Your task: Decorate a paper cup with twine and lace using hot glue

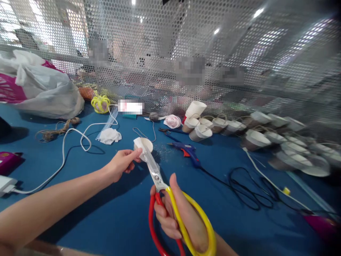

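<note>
My right hand (173,217) grips a pair of scissors (156,177) with one red and one yellow handle, the blades pointing away from me. My left hand (124,163) pinches a thin white strip (139,143) between thumb and fingers; whether it is paper or cloth I cannot tell. The strip lies along the scissor blades, and part of it is hidden by them. Just behind the blades is a small pale paper cup (147,145), partly covered by the strip and my fingers. I cannot tell whether my left hand also touches the cup.
A blue glue gun (185,149) with a black cord lies right of centre. Several cups (255,138) with string stand at the right. A crumpled white piece (110,136), twine (62,128), a white cable (64,153) and a plastic bag (50,89) are at the left. Behind rises a perforated metal panel (154,42).
</note>
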Tool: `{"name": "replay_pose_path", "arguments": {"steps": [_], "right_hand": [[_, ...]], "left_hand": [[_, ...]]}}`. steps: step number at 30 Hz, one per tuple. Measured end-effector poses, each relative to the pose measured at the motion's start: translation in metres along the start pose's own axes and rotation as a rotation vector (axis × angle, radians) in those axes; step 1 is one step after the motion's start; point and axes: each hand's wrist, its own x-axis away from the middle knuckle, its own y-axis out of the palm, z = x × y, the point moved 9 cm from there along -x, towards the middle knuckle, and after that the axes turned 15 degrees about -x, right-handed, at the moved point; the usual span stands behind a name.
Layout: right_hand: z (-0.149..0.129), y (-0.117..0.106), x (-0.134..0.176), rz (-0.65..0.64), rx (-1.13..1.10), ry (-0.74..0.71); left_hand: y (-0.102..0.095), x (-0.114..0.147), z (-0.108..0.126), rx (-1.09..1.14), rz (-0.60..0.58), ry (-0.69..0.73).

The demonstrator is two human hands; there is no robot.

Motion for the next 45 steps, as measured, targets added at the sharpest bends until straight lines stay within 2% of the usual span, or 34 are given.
{"name": "replay_pose_path", "arguments": {"steps": [6,15,29,45], "right_hand": [[-0.001,-0.001,0.001,0.029,0.033,-0.015],[0.002,-0.008,-0.002,0.036,0.043,0.016],[0.003,-0.007,-0.001,-0.043,0.012,-0.004],[-0.003,-0.007,0.001,0.02,0.096,0.043]], "left_hand": [[0.001,-0.008,0.001,0.044,0.102,-0.003],[-0.002,0.001,0.005,0.137,0.197,0.059],[0.002,-0.001,0.0,0.309,0.169,0.068],[0.003,0.0,-0.001,0.33,0.105,0.03]]}}
